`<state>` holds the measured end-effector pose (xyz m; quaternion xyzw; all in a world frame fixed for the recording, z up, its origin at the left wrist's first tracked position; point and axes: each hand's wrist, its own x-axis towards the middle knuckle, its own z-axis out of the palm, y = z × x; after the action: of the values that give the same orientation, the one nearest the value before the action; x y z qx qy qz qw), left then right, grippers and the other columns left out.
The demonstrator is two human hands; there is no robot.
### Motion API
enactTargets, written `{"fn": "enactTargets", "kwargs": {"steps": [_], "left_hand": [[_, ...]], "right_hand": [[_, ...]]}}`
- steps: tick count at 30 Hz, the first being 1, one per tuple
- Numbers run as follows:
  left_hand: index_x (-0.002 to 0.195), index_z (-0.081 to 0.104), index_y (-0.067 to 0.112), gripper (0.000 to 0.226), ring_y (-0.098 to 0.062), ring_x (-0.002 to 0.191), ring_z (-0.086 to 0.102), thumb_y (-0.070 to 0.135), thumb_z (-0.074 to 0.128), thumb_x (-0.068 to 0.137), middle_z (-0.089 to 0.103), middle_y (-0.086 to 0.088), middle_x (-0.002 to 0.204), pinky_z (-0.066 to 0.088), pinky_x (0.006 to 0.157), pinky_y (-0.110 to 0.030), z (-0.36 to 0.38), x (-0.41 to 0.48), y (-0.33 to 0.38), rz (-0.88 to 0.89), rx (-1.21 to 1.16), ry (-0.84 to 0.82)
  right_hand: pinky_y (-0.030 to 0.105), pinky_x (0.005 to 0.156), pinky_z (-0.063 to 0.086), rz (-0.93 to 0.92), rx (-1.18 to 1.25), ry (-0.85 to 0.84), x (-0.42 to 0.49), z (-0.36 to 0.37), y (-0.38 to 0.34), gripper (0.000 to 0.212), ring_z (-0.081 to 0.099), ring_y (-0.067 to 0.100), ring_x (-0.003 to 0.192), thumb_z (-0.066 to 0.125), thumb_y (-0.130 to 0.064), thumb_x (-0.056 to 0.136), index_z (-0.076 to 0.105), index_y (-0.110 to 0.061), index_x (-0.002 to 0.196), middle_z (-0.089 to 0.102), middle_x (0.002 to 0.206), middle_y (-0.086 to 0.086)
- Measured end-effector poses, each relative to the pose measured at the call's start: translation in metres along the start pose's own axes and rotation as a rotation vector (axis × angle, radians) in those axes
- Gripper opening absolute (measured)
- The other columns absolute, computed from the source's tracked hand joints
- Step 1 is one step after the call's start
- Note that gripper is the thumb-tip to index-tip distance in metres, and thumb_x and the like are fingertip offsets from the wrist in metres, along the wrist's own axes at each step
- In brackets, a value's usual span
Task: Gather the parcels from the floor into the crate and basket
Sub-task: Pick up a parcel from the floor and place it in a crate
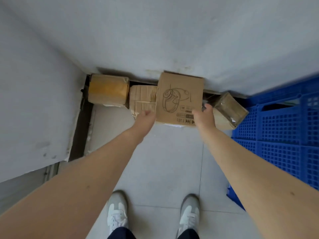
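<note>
Gripping the printed box (179, 99) by its lower sides, left hand (145, 118) on the left edge, right hand (204, 115) on the right edge, thumbs at the front, fingers tucked behind. Holding it right by the wall (172, 40), mid-row among other parcels: crumpled box (140, 99) touching its left side, taped box (107, 90) further left in the corner, shiny box (229, 111) tilting just to the right. Can't tell if lifted off the floor (164, 161) or not. Standing in white shoes (117, 213) with a blue crate (279, 131) just right of the shiny box
</note>
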<state>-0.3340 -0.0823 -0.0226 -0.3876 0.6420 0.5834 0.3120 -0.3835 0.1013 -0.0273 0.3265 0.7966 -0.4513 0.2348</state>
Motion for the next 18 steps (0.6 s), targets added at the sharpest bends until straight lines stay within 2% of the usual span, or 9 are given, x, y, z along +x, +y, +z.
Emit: {"fn": "enactTargets", "kwargs": {"steps": [2, 4, 6, 7, 9, 12, 16, 18], "left_hand": [[0.144, 0.037, 0.022, 0.044, -0.015, 0.118, 0.043, 0.027, 0.041, 0.100, 0.046, 0.006, 0.124, 0.035, 0.103, -0.028, 0.006, 0.006, 0.004, 0.070, 0.003, -0.043], [0.142, 0.039, 0.025, 0.042, -0.012, 0.115, 0.045, 0.031, 0.039, 0.101, 0.050, 0.009, 0.124, 0.032, 0.096, -0.025, 0.013, 0.009, 0.006, 0.151, -0.003, -0.038], [0.140, 0.043, 0.027, 0.046, -0.015, 0.119, 0.047, 0.038, 0.037, 0.096, 0.052, 0.006, 0.132, 0.035, 0.104, -0.029, 0.019, 0.016, -0.006, 0.181, 0.006, 0.063], [0.139, 0.045, 0.029, 0.048, -0.019, 0.122, 0.048, 0.041, 0.036, 0.094, 0.050, 0.003, 0.135, 0.036, 0.109, -0.035, 0.021, 0.018, -0.018, 0.179, 0.024, 0.116], [0.135, 0.049, 0.034, 0.045, -0.022, 0.120, 0.049, 0.046, 0.038, 0.093, 0.048, -0.001, 0.132, 0.039, 0.108, -0.043, 0.024, 0.013, -0.053, 0.184, 0.090, 0.154], [0.124, 0.050, 0.036, 0.033, -0.019, 0.108, 0.051, 0.049, 0.040, 0.095, 0.049, 0.001, 0.116, 0.043, 0.099, -0.041, 0.027, 0.003, -0.120, 0.175, 0.189, 0.110], [0.116, 0.052, 0.043, 0.040, -0.020, 0.104, 0.058, 0.065, 0.039, 0.086, 0.058, -0.002, 0.111, 0.048, 0.097, -0.046, 0.035, 0.031, -0.199, 0.126, 0.209, 0.075], [0.126, 0.052, 0.040, 0.037, -0.016, 0.107, 0.052, 0.054, 0.040, 0.093, 0.050, -0.001, 0.117, 0.041, 0.102, -0.036, 0.042, 0.054, -0.223, 0.103, 0.167, 0.091]], "right_hand": [[0.026, 0.072, 0.043, 0.003, 0.075, -0.006, 0.004, 0.007, 0.003, 0.046, 0.058, 0.020, 0.102, 0.051, -0.021, 0.093, 0.042, -0.016, 0.138, 0.058, 0.113, -0.002], [0.025, 0.064, 0.042, -0.005, 0.099, 0.007, 0.004, 0.014, 0.010, 0.030, 0.060, 0.016, 0.089, 0.050, -0.021, 0.093, 0.047, -0.018, 0.123, 0.061, 0.103, -0.003], [0.026, 0.057, 0.039, 0.007, 0.093, 0.066, -0.002, 0.016, 0.027, 0.021, 0.058, 0.012, 0.078, 0.046, -0.027, 0.094, 0.046, -0.016, 0.112, 0.061, 0.099, 0.000], [0.026, 0.055, 0.038, 0.028, 0.056, 0.107, -0.009, 0.016, 0.039, 0.021, 0.056, 0.012, 0.074, 0.042, -0.033, 0.097, 0.045, -0.015, 0.107, 0.061, 0.096, 0.002], [0.030, 0.059, 0.042, 0.068, -0.056, 0.136, -0.023, 0.013, 0.072, 0.037, 0.057, 0.017, 0.073, 0.031, -0.047, 0.101, 0.044, -0.013, 0.104, 0.060, 0.093, 0.004], [0.038, 0.075, 0.046, 0.105, -0.169, 0.064, -0.038, 0.015, 0.136, 0.053, 0.058, 0.025, 0.083, 0.017, -0.058, 0.100, 0.047, -0.015, 0.105, 0.056, 0.088, -0.001], [0.043, 0.075, 0.055, 0.058, -0.226, -0.025, -0.033, 0.035, 0.206, 0.055, 0.063, 0.022, 0.082, 0.019, -0.062, 0.099, 0.049, -0.015, 0.100, 0.063, 0.090, 0.001], [0.041, 0.074, 0.051, 0.023, -0.246, -0.054, -0.018, 0.052, 0.229, 0.050, 0.062, 0.023, 0.082, 0.024, -0.057, 0.101, 0.047, -0.012, 0.099, 0.062, 0.091, 0.006]]}}
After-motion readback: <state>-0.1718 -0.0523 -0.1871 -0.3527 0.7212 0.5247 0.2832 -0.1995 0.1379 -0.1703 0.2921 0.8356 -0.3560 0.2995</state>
